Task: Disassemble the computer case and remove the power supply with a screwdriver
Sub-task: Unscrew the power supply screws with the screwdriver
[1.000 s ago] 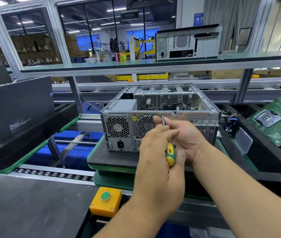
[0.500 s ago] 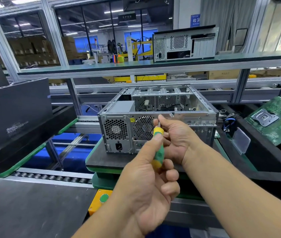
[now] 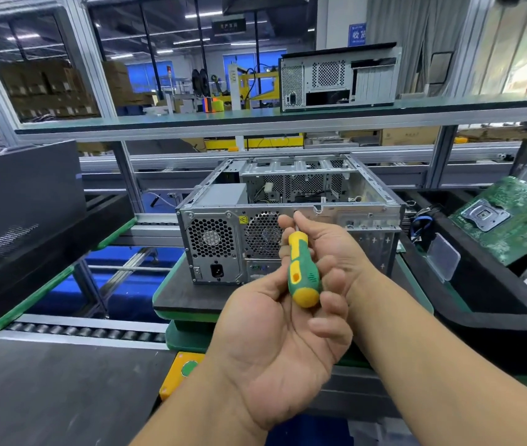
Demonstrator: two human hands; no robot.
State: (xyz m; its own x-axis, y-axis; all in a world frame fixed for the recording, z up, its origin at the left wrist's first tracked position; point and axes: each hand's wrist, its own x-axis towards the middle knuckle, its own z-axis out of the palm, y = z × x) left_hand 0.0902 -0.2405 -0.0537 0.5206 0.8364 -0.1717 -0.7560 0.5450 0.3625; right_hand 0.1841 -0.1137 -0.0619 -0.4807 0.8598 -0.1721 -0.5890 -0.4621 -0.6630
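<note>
An open silver computer case [image 3: 365, 217] sits on a black pallet [image 3: 178, 294], its rear panel facing me. The grey power supply [image 3: 212, 239], with a honeycomb fan grille and a power socket, fills the case's left rear corner. A green and yellow screwdriver [image 3: 302, 268] points up at the rear panel's top edge beside the round fan grille. My right hand [image 3: 329, 249] pinches its shaft near the tip, which the fingers hide. Palm up, my left hand [image 3: 275, 336] holds the handle between thumb and curled fingers.
A black side panel [image 3: 21, 194] stands in a tray on the left. A green motherboard [image 3: 513, 220] lies in a black bin on the right. A yellow button box [image 3: 180, 371] sits at the near edge by the roller conveyor [image 3: 79, 329]. Another case [image 3: 336, 78] stands on the upper shelf.
My left hand has rolled from knuckles up to palm up around the handle, uncovering it. The right hand has stayed on the shaft at the rear panel.
</note>
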